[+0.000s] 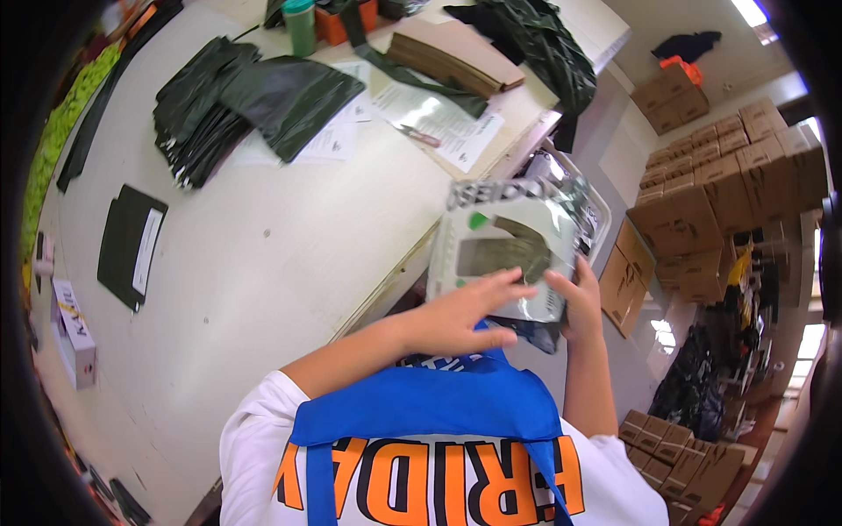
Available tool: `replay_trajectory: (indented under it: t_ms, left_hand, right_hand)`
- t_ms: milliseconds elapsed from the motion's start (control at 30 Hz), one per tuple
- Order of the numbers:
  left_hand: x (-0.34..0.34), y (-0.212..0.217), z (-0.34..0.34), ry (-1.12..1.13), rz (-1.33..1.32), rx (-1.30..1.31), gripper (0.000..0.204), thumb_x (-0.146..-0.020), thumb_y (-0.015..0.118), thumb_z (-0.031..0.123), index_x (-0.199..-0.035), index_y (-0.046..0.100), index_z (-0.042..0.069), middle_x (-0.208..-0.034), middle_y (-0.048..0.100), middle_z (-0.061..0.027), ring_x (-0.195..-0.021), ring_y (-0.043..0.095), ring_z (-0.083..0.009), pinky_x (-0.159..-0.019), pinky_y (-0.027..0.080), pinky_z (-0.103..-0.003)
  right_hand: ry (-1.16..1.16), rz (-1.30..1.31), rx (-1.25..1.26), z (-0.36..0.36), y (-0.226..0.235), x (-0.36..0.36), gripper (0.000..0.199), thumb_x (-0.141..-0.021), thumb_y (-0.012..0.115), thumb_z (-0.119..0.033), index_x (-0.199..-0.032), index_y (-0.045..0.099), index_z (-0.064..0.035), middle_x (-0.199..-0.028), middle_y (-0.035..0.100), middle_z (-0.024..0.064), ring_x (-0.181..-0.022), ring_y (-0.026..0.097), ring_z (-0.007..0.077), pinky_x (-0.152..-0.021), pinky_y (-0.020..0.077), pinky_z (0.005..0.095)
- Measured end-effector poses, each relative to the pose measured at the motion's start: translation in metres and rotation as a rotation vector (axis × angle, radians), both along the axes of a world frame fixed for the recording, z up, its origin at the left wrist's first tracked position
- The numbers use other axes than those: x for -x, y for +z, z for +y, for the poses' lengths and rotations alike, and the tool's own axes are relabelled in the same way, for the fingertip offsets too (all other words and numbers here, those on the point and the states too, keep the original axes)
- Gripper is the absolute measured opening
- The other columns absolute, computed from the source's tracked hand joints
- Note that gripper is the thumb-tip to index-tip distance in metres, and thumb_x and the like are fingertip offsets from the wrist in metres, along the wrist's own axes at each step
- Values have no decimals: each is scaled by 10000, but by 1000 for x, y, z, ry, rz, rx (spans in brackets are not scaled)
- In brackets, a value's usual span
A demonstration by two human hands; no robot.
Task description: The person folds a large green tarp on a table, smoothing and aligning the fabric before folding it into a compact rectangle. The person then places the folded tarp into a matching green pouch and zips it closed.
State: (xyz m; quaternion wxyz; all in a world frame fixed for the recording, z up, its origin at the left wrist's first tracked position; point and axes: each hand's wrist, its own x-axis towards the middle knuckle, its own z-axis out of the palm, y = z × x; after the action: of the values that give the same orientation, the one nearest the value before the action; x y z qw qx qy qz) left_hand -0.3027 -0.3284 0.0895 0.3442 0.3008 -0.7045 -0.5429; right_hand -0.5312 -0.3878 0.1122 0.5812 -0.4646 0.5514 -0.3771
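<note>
A flat clear plastic package (447,250) with a white and green printed card and a dark window is held up in front of me, just off the table's edge. My right hand (579,302) grips its right lower side, thumb over the front. Across the lower front lies my left hand (474,311), its fingers stretched out and apart; whether it touches the plastic I cannot tell. Part of a dark blue item (537,335) shows below the package. Behind it stands a white basket (602,210) with more plastic-wrapped items, partly hidden.
The white table (263,272) carries a heap of dark green plastic bags (206,101), a dark folded piece with a white label (132,245), a stack of brown cardboard (452,57) and a green bottle (300,28). Cartons (715,188) are piled at the right.
</note>
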Motion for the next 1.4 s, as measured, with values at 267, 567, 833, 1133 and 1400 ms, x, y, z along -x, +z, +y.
replay_trajectory:
  t_ms: [267,567,833,1133,1400]
  left_hand:
    - [43,-41,-37,-54,-196,-409,543,-903,623,267,-1388,441,102,-1414,391,-162,-1259,459,-274,-1001,436,-364]
    - [67,-91,-44,490,-256,-674,499,-887,630,260,-1336,493,92,-1290,509,-144,-1125,549,-256,-924,474,-357]
    - [92,-187,145,1233,-217,-960,467,-863,650,232,-1280,532,57,-1209,590,-169,-1018,623,-275,-880,496,-354]
    - [247,-329,360,1704,-40,-1489,495,-837,641,299,-1247,554,35,-1177,613,-213,-1097,581,-367,-947,456,-416]
    - [379,-424,462,2419,141,-2238,1121,-638,853,288,-1494,133,203,-1500,183,-123,-1341,274,-378,-980,412,-531]
  right_hand:
    - [-398,-268,2,-51,-101,165,428,-829,644,-83,-1204,492,55,-1071,609,126,-894,635,213,-788,534,330]
    - [-247,647,-143,-286,-325,220,920,-768,769,-312,-1472,216,-96,-1224,507,117,-906,549,213,-612,454,336]
    - [950,1059,-54,-208,-371,133,513,-797,719,-325,-1166,573,-1,-966,660,191,-799,659,291,-722,527,385]
    - [1800,807,-43,-15,-258,-40,380,-888,620,-122,-1247,552,-18,-1053,664,112,-973,631,178,-857,483,268]
    - [2039,1129,-113,78,-277,-110,400,-913,613,-144,-1266,514,17,-1093,631,111,-947,612,155,-841,485,263]
